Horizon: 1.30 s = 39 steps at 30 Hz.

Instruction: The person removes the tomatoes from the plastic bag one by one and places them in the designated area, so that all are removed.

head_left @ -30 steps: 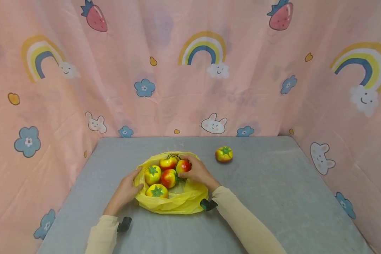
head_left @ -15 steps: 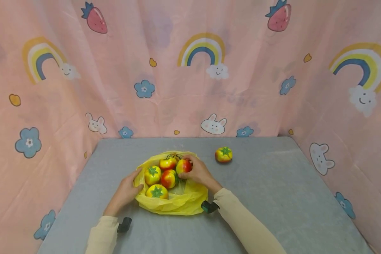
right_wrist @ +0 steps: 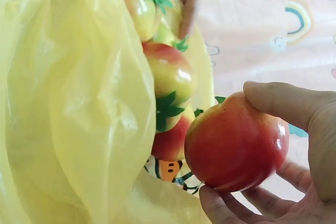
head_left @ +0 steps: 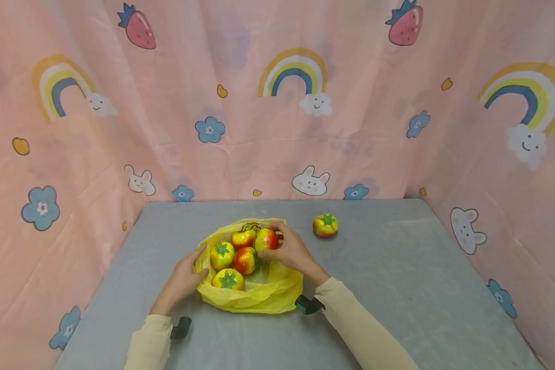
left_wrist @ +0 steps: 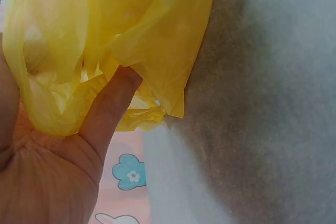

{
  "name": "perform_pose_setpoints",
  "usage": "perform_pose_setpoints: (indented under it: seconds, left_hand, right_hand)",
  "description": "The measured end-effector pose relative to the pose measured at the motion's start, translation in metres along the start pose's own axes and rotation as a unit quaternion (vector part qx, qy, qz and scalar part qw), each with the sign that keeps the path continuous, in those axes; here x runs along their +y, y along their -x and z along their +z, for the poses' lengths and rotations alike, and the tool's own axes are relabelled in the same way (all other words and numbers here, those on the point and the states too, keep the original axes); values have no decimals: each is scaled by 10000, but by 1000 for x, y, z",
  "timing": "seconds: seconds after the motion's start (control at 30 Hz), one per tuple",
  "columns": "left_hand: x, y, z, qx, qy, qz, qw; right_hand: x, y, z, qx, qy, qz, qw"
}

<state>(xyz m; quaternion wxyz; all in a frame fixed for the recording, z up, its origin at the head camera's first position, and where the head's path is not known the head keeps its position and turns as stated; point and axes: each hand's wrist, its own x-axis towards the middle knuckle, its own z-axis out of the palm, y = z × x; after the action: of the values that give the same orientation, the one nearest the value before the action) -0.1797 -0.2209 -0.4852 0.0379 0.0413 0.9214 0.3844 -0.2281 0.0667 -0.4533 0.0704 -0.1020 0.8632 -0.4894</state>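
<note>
Cream sleeves point(head_left: 361, 326) reach in nearest the camera, a dark wrist device point(head_left: 181, 328) just behind the left hand's grip and another dark device point(head_left: 310, 304) just behind the right's. A person's left hand point(head_left: 183, 277) holds the left side of a yellow plastic bag point(head_left: 259, 299), the film caught between thumb and fingers, while the right hand point(head_left: 295, 252) grips a red-and-yellow tomato point(head_left: 265, 240) between thumb and fingertips at the right of the bag's open mouth. Left of that grip and nearer the wearer, a green-topped tomato point(head_left: 228, 279) sits in the bag; just left of the grip lies a redder tomato point(head_left: 245, 260), with a yellow tomato point(head_left: 222, 255) farther left, close to the left hand's fingers. A fourth bagged tomato point(head_left: 243, 239) lies left of the held one; whether those two touch cannot be told. Beyond the right hand's grip and to its right, a lone tomato point(head_left: 325, 225) rests on the grey tabletop point(head_left: 398, 282), outside the bag. Farthest off hangs a pink curtain point(head_left: 254, 154) printed with rainbows, strawberries and rabbits
</note>
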Motion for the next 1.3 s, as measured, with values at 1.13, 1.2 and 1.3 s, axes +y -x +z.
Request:
perform_pose_setpoints:
  seconds: [1.13,1.2,1.3]
  left_hand:
    - [2,0,-1,13,6,-50,10000]
    - [2,0,-1,-7,2,-75,10000]
    - [2,0,-1,-8,19,-93,10000]
  right_hand:
    - [-8,23,-21,120,-431,-596,9972]
    - [-6,23,-23,182,-496,-618,9967]
    - [-5,25,-26,213,-583,-586,9964]
